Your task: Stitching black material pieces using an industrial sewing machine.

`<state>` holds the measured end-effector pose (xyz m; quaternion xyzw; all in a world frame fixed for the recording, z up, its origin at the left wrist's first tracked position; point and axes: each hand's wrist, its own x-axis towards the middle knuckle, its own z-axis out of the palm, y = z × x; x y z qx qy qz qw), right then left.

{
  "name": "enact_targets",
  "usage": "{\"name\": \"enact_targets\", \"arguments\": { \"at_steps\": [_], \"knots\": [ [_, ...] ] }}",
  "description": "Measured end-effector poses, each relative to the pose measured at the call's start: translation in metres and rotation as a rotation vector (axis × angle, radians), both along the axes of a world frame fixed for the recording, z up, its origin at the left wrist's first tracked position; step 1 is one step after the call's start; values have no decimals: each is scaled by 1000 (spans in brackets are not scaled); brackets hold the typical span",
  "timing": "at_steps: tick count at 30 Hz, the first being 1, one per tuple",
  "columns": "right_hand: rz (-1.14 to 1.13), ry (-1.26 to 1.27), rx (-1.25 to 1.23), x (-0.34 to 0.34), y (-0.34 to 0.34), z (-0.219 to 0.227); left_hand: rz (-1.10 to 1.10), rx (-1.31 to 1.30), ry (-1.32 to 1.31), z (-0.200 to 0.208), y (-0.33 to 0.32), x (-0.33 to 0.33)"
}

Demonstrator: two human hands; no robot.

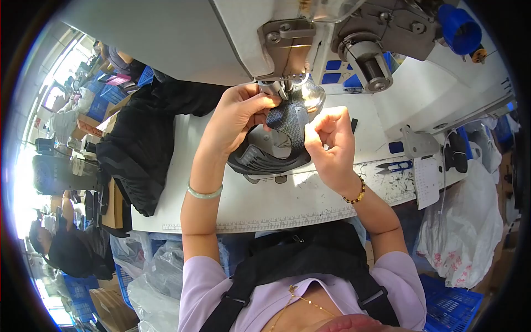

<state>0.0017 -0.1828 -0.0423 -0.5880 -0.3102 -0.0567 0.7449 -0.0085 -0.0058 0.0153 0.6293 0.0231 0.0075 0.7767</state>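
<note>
A dark shoe upper of speckled mesh sits on the worktop at the needle area of a white industrial sewing machine, its top end just under the presser foot and its black ribbed part curving round toward the worker. The left hand holds the upper's left side close to the presser foot, thumb in front and the other fingers curled behind. The right hand is raised at the upper's right edge, fingers bent in and thumb and forefinger tips close together; whether they pinch the edge or only touch it, I cannot tell. A pale green bangle rings the left wrist, and a dark beaded bracelet with gold parts the right. To the right on the worktop lie blue-handled thread snips, with dark thread scraps scattered around them, and a white perforated plate at the edge. A measuring tape runs along the front edge. Black cloth is heaped at the left end and hangs over it. A blue cup-shaped part is fixed at the machine's upper right. A white plastic bag hangs at the right, above a blue crate; clear plastic bags bunch below the worktop at left.
</note>
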Motion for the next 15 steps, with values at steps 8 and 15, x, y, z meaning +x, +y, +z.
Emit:
{"name": "enact_targets", "arguments": {
  "at_steps": [8, 15],
  "knots": [
    [-81, -4, 38, 11, 1, -2, 69, -30, -68, -4, -2, 7],
    [-260, -148, -23, 16, -3, 3, 101, 55, -53, 2, 0, 4]
  ]
}}
